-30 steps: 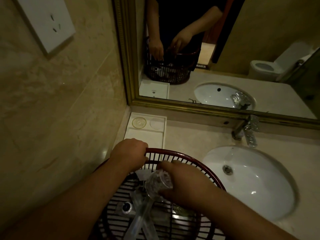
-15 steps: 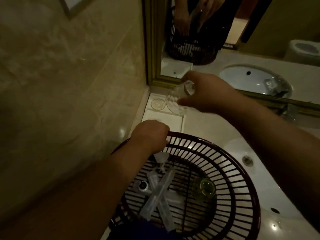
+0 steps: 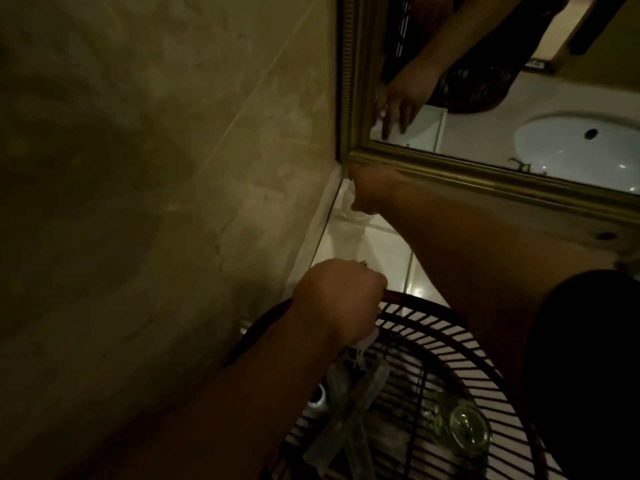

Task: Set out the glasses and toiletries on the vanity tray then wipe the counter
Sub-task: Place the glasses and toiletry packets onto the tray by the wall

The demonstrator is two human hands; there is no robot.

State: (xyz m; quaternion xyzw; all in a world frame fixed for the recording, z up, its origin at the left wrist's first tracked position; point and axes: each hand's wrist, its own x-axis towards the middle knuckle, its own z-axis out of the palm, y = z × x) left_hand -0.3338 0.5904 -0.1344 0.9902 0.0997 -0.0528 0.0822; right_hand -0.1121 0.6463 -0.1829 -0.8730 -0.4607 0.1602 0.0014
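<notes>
My right hand (image 3: pixel 372 190) reaches to the far left corner of the white vanity tray (image 3: pixel 377 252) and is closed around a clear glass (image 3: pixel 349 211), whose base rests at the tray's back corner by the wall. My left hand (image 3: pixel 337 299) grips the rim of the dark red slatted basket (image 3: pixel 450 344) in front of the tray. Inside the basket lie a second clear glass (image 3: pixel 465 429) and several wrapped toiletries (image 3: pixel 349 410).
A beige marble wall (image 3: pixel 173 202) closes the left side. A gold-framed mirror (image 3: pixel 433 166) stands behind the tray and reflects the hand, basket and sink. The counter (image 3: pixel 571 233) runs right under my forearm.
My right hand has carried the glass from above the tray down to its far left corner. The view has swung left and closer. My left hand stays on the basket rim.
</notes>
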